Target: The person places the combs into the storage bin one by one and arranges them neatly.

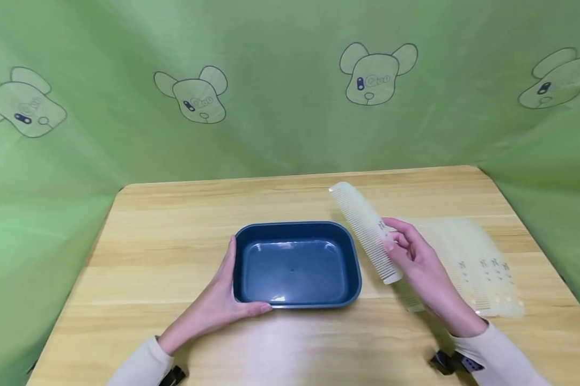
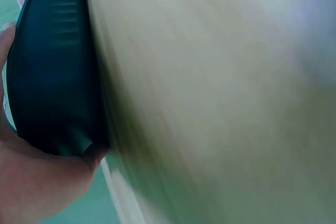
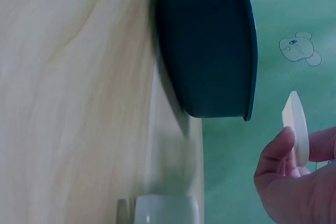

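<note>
A dark blue plastic box [image 1: 296,271] stands on the table, its bare bottom visible in the head view. My left hand [image 1: 224,292] holds its front left corner, thumb along the front wall and fingers at the left side. My right hand [image 1: 417,260] pinches a pale, translucent comb [image 1: 362,228] between thumb and fingers, raised just right of the box with its teeth facing left. To the right, behind that hand, several similar combs [image 1: 468,257] lie overlapping on the table. In the right wrist view the held comb [image 3: 296,124] appears nearly edge-on, beyond the box rim.
The light wooden table [image 1: 174,252] is enclosed at the back and sides by a green cloth [image 1: 280,134] printed with bear heads. Dark wrist straps show at both cuffs.
</note>
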`<state>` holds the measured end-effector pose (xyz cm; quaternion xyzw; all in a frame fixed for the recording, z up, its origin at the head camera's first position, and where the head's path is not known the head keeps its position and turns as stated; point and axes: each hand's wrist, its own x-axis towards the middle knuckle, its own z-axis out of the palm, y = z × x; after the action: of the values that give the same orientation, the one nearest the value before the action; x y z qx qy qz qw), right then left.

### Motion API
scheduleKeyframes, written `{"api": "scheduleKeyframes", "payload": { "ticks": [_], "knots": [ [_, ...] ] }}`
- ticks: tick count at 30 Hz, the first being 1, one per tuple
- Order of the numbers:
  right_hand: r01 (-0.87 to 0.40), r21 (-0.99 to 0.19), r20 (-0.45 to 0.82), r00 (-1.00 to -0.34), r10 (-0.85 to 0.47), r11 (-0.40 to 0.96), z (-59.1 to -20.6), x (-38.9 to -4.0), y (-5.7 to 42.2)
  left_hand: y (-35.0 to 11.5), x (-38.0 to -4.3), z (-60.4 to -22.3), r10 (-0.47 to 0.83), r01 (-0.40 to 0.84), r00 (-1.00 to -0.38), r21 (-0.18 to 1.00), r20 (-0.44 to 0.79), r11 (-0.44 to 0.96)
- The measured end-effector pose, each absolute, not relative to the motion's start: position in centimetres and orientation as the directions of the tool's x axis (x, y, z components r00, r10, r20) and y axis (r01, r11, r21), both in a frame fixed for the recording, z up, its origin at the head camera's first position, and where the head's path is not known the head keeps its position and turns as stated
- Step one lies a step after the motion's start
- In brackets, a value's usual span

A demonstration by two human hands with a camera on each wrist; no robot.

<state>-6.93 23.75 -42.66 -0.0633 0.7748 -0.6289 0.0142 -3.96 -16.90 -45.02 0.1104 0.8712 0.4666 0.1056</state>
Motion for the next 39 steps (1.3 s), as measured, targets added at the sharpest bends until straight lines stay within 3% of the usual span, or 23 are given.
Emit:
{"api": "scheduleKeyframes", "payload": {
  "ticks": [11,24,39],
  "knots": [
    [-0.1,-0.988,0.072,-0.971,-0.226,0.114,-41.9,-6.7,22.4,-16.9,-4.0,-45.2,0.296,0.096,-0.952,0.84,-0.079,0.533],
    [-0.106,-0.978,0.045,-0.948,-0.314,0.177,-42.1,-7.4,19.7,-16.9,-3.8,-44.7,0.287,0.064,-0.951,0.839,-0.112,0.54],
    [-0.237,-0.944,0.108,-0.877,-0.467,0.228,-42.8,-7.8,17.7,-17.0,-3.9,-44.9,0.297,0.077,-0.949,0.841,-0.102,0.535]
  ]
}}
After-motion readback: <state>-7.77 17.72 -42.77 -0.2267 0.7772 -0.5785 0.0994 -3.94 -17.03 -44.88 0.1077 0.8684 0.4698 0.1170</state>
